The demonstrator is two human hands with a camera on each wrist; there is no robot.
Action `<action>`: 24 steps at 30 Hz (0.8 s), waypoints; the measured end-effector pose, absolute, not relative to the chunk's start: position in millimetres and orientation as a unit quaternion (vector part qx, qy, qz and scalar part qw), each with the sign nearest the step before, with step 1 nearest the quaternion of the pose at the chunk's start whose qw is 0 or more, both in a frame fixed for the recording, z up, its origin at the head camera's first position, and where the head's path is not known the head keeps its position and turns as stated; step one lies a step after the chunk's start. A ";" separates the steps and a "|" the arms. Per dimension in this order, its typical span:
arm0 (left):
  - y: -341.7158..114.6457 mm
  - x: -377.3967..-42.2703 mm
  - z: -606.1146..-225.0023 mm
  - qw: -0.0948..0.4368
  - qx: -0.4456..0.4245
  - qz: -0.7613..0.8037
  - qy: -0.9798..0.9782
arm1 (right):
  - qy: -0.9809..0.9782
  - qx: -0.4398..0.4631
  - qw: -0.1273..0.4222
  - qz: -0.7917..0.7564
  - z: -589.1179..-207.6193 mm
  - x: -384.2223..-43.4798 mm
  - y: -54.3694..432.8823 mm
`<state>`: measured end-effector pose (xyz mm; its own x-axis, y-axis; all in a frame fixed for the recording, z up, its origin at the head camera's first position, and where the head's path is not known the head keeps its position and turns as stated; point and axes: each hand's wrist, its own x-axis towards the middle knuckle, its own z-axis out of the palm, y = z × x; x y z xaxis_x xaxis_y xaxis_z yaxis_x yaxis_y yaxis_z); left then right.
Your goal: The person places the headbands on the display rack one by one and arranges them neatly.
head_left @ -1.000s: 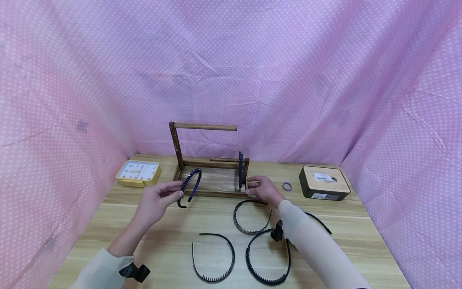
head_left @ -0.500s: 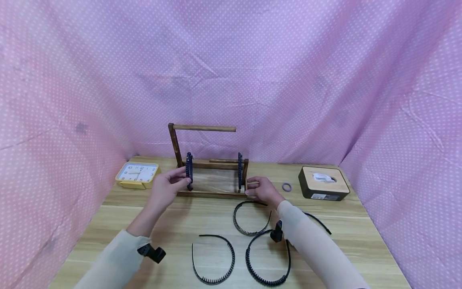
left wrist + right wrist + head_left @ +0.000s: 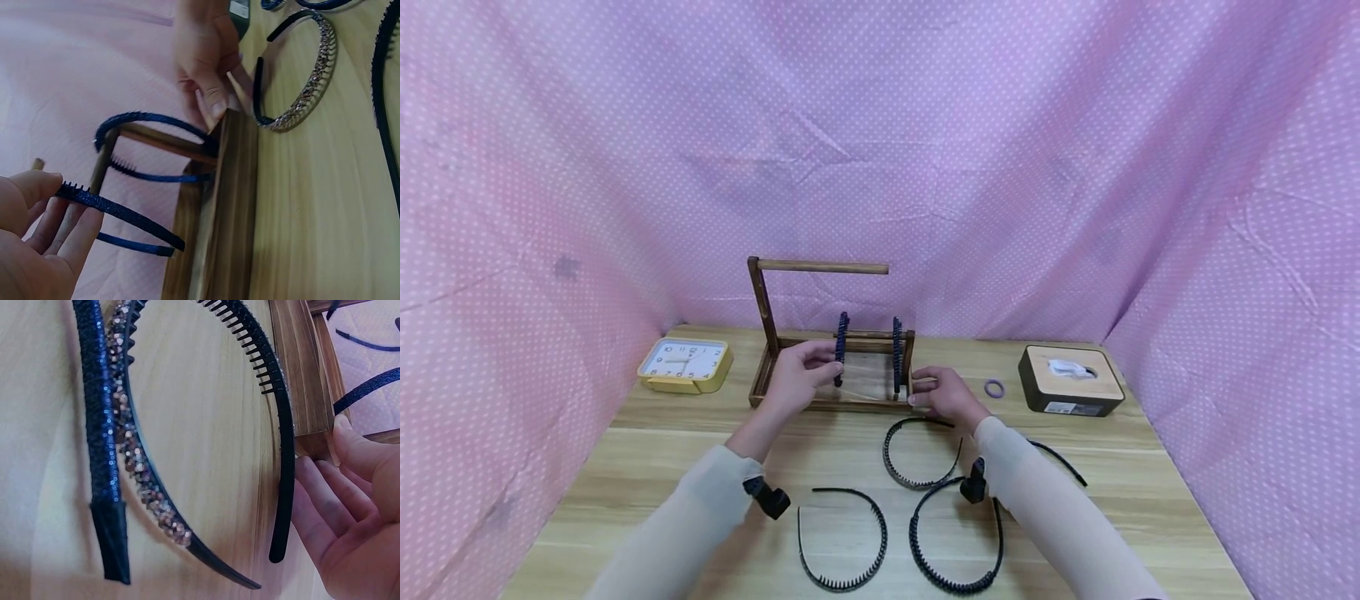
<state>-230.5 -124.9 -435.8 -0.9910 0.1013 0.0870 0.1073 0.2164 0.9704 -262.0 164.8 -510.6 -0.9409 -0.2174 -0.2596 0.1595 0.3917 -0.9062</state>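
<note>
My left hand (image 3: 797,379) pinches a glittery dark blue headband (image 3: 119,212) with comb teeth, thumb on one side and fingers on the other. It stands upright over the base of a brown wooden rack (image 3: 763,304), its top overlapping the short lower rod (image 3: 868,335) in the head view. Another dark blue headband (image 3: 897,354) hangs on that rod at the right end. My right hand (image 3: 947,393) grips the rack's front right corner, thumb and fingers on either side of the wood in the right wrist view. The upper rod (image 3: 823,267) bears nothing.
Several headbands lie on the table in front, among them one with sparkling stones (image 3: 150,494), a toothed one (image 3: 846,583) and a thick dark one (image 3: 958,586). A yellow clock (image 3: 685,364) stands left; a purple ring (image 3: 994,388) and tissue box (image 3: 1071,380) stand right.
My left hand has brought the blue headband from in front of the rack's left end, turned it upright and moved it right along the rack. My right hand stays at the corner.
</note>
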 end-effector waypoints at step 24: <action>-71.3 -261.2 -455.4 -0.036 -0.068 -0.643 -0.762 | 0.824 -0.018 0.171 -0.540 -507.9 -260.6 164.4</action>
<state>-261.2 -71.3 -455.4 -0.9881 0.1501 0.0334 0.0582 0.1635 0.9848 -260.6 164.4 -507.9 -0.9407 -0.2149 -0.2626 0.1547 0.4172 -0.8955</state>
